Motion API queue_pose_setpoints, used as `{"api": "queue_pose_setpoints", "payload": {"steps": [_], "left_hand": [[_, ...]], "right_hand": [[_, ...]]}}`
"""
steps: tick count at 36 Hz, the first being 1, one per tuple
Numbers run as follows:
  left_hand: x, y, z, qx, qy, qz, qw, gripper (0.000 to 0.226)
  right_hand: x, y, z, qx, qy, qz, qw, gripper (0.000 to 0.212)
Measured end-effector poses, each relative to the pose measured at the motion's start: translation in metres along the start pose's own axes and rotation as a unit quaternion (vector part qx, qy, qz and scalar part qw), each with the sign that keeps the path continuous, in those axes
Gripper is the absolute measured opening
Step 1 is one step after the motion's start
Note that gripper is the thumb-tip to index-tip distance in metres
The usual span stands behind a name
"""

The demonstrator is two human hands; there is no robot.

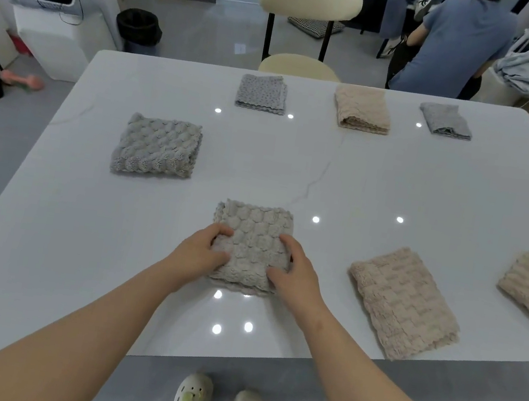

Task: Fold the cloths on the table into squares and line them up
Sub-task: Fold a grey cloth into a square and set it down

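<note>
Head view: folded grey-beige bubble-textured cloth [256, 226] lies near centre on white glossy table [62, 220], close to its near edge. L hand [205, 250] grips cloth's left side, fingers curled over it; R hand [294, 274] grips right side likewise. Folded beige waffle cloth [403, 302] lies apart to the right, folded grey scalloped cloth [157, 147] farther off, left.

Grey honeycomb cloth [256, 233], white table [144, 250]
</note>
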State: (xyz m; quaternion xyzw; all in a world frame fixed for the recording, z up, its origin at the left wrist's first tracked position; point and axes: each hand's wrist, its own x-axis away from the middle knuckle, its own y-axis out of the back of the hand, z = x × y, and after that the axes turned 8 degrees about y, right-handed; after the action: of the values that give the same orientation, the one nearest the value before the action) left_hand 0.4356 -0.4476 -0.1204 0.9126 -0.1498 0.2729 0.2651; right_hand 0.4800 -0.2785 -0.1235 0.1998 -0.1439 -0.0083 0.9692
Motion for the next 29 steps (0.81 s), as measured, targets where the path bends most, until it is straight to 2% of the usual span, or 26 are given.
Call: {"api": "queue_pose_setpoints", "payload": {"steps": [7, 10, 13, 16, 22, 29], "left_hand": [[-0.003, 0.004, -0.007, 0.03, -0.031, 0.061, 0.997, 0.057], [-0.006, 0.003, -0.007, 0.014, -0.045, 0.045, 0.998, 0.067], [-0.011, 0.002, -0.001, -0.053, -0.052, 0.008, 0.997, 0.071], [-0.012, 0.004, 0.003, -0.117, -0.042, -0.019, 0.992, 0.067], [-0.016, 0.009, 0.0, -0.135, -0.053, -0.039, 0.989, 0.048], [-0.018, 0.011, 0.003, -0.186, -0.066, -0.044, 0.979, 0.05]], "right_hand": [[-0.011, 0.004, 0.0, 0.036, 0.033, -0.044, 0.998, 0.042], [-0.014, 0.006, 0.0, 0.046, 0.029, -0.044, 0.998, 0.039], [-0.015, 0.008, 0.002, 0.052, 0.024, -0.038, 0.998, 0.039], [-0.015, 0.007, 0.001, 0.053, 0.018, -0.032, 0.998, 0.04], [-0.019, 0.001, 0.002, 0.058, 0.017, -0.032, 0.998, 0.038], [-0.019, -0.003, 0.002, 0.065, 0.012, -0.04, 0.997, 0.035]]}}
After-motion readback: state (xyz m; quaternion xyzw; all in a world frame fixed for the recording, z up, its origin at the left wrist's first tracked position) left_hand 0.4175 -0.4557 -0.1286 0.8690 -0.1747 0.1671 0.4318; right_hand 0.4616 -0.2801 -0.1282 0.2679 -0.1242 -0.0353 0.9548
